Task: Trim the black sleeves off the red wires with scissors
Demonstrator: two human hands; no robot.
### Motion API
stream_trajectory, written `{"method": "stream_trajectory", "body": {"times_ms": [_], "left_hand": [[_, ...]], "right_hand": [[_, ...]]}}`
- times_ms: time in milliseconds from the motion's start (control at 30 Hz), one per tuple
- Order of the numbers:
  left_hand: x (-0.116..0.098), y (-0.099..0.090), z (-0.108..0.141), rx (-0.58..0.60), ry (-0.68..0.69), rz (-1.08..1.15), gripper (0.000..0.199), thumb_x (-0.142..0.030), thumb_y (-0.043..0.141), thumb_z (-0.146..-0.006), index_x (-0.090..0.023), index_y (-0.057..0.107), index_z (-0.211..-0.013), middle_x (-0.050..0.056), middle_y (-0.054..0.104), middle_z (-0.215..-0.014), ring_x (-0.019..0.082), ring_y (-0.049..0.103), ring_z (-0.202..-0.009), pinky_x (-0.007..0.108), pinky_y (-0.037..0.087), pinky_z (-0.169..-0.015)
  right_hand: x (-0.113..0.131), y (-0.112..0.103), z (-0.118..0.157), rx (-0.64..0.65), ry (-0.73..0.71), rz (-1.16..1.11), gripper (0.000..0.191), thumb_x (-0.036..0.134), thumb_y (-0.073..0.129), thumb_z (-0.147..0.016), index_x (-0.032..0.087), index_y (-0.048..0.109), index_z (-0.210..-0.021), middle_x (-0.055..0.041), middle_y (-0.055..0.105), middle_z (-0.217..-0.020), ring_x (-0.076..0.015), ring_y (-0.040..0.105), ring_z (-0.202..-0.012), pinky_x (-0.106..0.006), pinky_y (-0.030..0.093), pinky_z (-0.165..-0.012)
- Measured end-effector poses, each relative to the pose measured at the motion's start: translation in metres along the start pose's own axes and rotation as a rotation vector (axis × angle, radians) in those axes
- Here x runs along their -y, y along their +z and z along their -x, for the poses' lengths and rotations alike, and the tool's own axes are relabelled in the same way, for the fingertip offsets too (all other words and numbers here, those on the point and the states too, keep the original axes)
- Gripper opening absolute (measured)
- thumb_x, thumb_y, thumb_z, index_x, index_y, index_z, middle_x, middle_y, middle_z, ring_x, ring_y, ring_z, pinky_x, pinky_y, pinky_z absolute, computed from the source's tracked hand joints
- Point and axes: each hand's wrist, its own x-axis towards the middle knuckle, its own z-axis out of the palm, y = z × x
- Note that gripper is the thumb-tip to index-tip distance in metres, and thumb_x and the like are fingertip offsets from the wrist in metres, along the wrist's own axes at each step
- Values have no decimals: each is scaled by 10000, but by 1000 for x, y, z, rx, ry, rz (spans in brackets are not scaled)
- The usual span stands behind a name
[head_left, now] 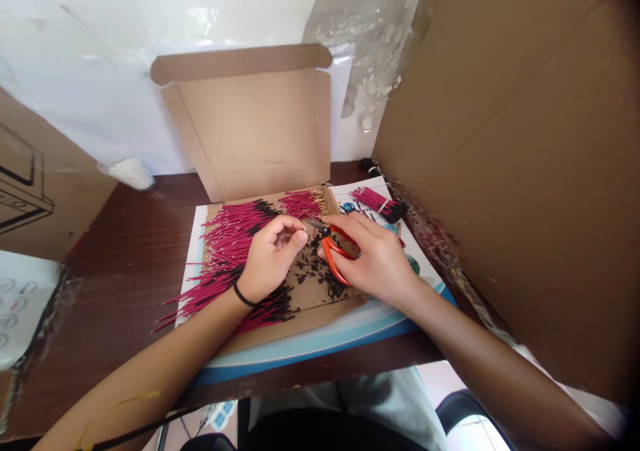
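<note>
My right hand [376, 254] is wrapped round orange-handled scissors [330, 254], whose blades point left toward my other hand. With thumb and forefinger pinched together, my left hand [274, 254] is closed just left of the blades; what it holds is too small to make out. Many thin magenta wires [227, 238] with black ends lie in rows on a flat cardboard sheet [310, 318], left of and partly under my left hand. A shorter pile of magenta pieces [300, 203] with metallic tips lies behind the hands. Small black scraps [327, 279] are scattered beneath the scissors.
An upright cardboard flap [260, 131] stands behind the sheet. A banded magenta bundle [377, 201] lies at the back right on printed paper [425, 271]. A tall cardboard wall [510, 158] borders the right side, and a white roll [131, 172] is at the back left.
</note>
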Motion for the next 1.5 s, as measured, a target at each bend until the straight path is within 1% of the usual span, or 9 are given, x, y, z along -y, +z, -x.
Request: {"method": "stream_trajectory", "body": {"times_ms": [233, 400, 600, 767, 1033, 1167, 1267, 1367, 1500], "left_hand": [[0, 1, 0, -4, -23, 30, 334, -485, 707, -747, -173, 596, -794, 22, 638, -760, 127, 582, -687, 240, 482, -647], [2, 0, 0, -12, -26, 23, 331, -473, 727, -727, -175, 590, -778, 3, 593, -714, 112, 536, -637, 222, 456, -595], [3, 0, 1, 0, -27, 13, 306, -448, 727, -731, -171, 607, -785, 16, 626, -732, 122, 565, -655, 232, 470, -611], [4, -1, 2, -9, -36, -21, 262, -408, 741, -719, -168, 645, -760, 21, 646, -717, 127, 574, -636, 240, 464, -591], [6, -1, 5, -50, -23, -81, 202, -355, 746, -706, -167, 679, -741, 25, 675, -708, 118, 554, -585, 232, 434, -536], [6, -1, 5, -38, -21, -102, 213, -365, 738, -716, -164, 665, -723, 20, 668, -690, 105, 537, -570, 220, 427, -531], [6, -1, 3, -42, -33, -85, 233, -389, 721, -739, -165, 656, -747, 20, 658, -688, 108, 545, -588, 220, 435, -549], [5, -1, 1, -47, -30, -37, 261, -408, 730, -727, -165, 642, -761, 21, 658, -713, 115, 560, -617, 225, 453, -574], [6, -1, 0, -49, -41, -30, 263, -399, 742, -708, -165, 633, -758, 5, 623, -682, 104, 528, -590, 212, 430, -542]], "right_hand": [[1, -2, 2, 28, -13, 26, 248, 331, 641, -839, 214, 682, -1054, -52, 704, -923, -161, 640, -755, -257, 463, -634], [-3, -1, 1, 71, -33, 33, 252, 301, 660, -834, 215, 683, -1070, -45, 714, -911, -154, 647, -758, -239, 447, -611], [-7, -1, 0, 85, -70, 43, 274, 268, 662, -836, 190, 683, -1097, -52, 717, -909, -160, 646, -773, -249, 471, -674], [-7, -1, -1, 117, -72, 73, 280, 273, 655, -840, 217, 684, -1113, -39, 709, -880, -156, 636, -765, -244, 464, -680], [-14, 4, 0, 93, -115, 63, 195, 280, 620, -869, 213, 704, -1032, -38, 699, -834, -151, 621, -731, -248, 445, -649], [-14, 6, 0, 95, -67, 8, 132, 251, 622, -863, 198, 715, -942, -29, 698, -803, -139, 622, -697, -232, 446, -626], [-10, 6, 0, 57, -15, -25, 165, 238, 620, -855, 203, 711, -988, -32, 714, -844, -139, 635, -719, -233, 467, -661], [-7, 5, -1, 6, -17, -16, 205, 243, 622, -844, 199, 707, -1026, -40, 715, -856, -140, 630, -715, -237, 469, -660], [-5, 4, -1, 27, -30, 17, 199, 244, 606, -850, 188, 713, -1008, -36, 692, -803, -130, 604, -668, -227, 438, -600]]}}
